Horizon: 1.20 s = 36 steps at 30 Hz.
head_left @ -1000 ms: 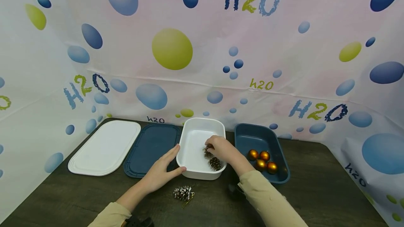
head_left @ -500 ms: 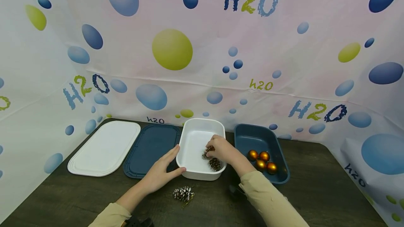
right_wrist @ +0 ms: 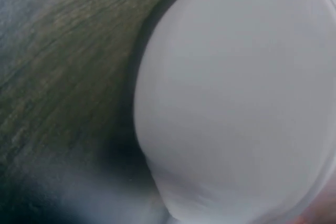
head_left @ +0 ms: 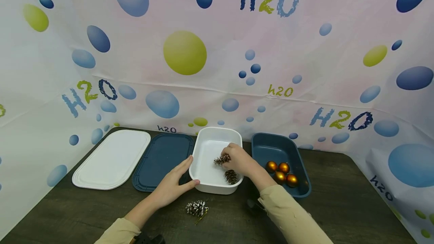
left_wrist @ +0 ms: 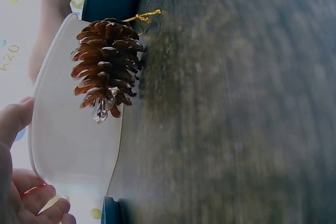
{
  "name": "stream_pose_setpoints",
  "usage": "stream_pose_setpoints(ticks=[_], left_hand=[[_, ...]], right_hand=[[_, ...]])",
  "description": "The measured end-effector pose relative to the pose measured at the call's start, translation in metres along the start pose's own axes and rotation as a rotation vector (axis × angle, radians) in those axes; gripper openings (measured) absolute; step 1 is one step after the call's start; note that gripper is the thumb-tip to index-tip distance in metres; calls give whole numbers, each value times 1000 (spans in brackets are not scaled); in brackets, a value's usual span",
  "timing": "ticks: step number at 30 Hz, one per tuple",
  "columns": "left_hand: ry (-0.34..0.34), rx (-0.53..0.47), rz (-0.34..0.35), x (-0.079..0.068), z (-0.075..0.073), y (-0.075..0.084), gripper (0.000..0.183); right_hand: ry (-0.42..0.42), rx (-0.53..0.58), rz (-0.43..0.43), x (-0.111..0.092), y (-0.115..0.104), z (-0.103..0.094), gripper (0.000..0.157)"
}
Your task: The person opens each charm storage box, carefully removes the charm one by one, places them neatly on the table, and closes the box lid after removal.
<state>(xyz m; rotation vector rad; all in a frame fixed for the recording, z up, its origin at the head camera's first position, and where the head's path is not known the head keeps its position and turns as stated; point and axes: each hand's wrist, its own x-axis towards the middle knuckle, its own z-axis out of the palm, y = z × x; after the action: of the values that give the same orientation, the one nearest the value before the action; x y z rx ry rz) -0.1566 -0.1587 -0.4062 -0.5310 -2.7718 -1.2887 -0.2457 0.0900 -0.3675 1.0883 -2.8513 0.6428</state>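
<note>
My right hand (head_left: 238,159) reaches over the near right wall of the white container (head_left: 207,150) and pinches a brown pine cone (head_left: 221,159) inside it. A second pine cone (head_left: 231,177) lies in the same container, just below those fingers. Against the container's near left corner rests my left hand (head_left: 174,184), its fingers straight and the thumb spread along the front wall. On the table in front lies a snow-tipped pine cone (head_left: 196,208) with a gold loop; the left wrist view shows this cone (left_wrist: 106,66) large before the container. The white wall (right_wrist: 236,98) fills most of the right wrist view.
To the right stands a dark blue container (head_left: 275,150) holding several shiny orange-gold balls (head_left: 280,176). A dark blue lid (head_left: 163,161) and a white lid (head_left: 112,158) lie side by side at the left. A printed curtain (head_left: 217,97) hangs behind the table.
In the right hand's fingers the pine cone has turned, its tip now pointing left and more of it showing. The left hand has stayed at the container's corner.
</note>
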Motion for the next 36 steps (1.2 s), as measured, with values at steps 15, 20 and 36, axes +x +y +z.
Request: stream_pose_setpoints(ticks=[15, 20, 36], left_hand=[[6, 21, 4, 0, 1, 0, 85], [9, 25, 13, -1, 2, 0, 83], [3, 30, 12, -1, 1, 2, 83]], right_hand=[[197, 70, -180, -47, -40, -22, 27], [181, 107, -233, -70, -50, -20, 26], [118, 2, -281, -100, -56, 8, 26]])
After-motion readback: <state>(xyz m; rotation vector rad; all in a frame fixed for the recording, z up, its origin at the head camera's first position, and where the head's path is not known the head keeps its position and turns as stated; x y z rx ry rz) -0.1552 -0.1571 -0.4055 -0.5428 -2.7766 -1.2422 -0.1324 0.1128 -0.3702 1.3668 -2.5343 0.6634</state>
